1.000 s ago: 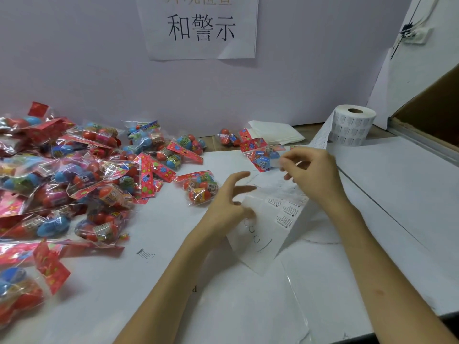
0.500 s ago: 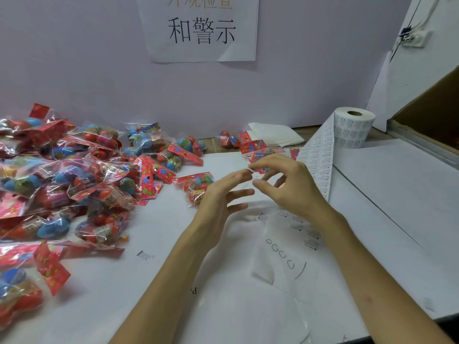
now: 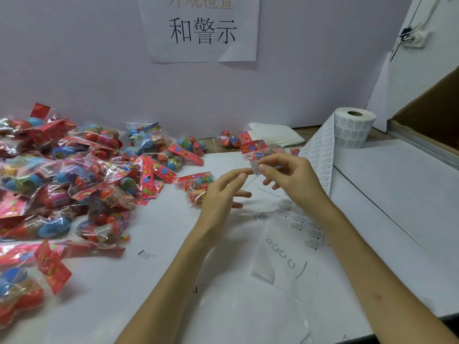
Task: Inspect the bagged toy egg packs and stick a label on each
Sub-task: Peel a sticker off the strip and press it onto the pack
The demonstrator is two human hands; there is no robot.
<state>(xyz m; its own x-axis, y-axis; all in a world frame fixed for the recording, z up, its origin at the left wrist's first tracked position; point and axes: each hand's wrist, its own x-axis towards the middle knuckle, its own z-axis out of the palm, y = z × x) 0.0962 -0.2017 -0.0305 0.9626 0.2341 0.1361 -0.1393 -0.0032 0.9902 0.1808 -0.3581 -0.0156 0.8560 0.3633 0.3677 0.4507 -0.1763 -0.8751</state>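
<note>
White table (image 3: 397, 194) below a wall sign (image 3: 201, 28): right hand (image 3: 290, 177) pinches one label (image 3: 255, 168) mid-table, left hand (image 3: 218, 194) loosely spread beside it, probably ready to fix it on the pack (image 3: 198, 186) just left; roll (image 3: 354, 127) far right.

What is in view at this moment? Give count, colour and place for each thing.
toy egg packs: many, red and blue in clear bags, heaped at left
lone pack: one, red-topped, just left of the left hand
label roll: one, white, standing at back right
label strip: one, white with print, running from the roll down onto the table
label: one, white with print, between the two hands
folded sheets: white, back centre
sign: one, white with black characters, on the wall
cardboard box: one, brown, right edge
table: one, white
left hand: fingers straight, tips near the label
right hand: pinches the label
</note>
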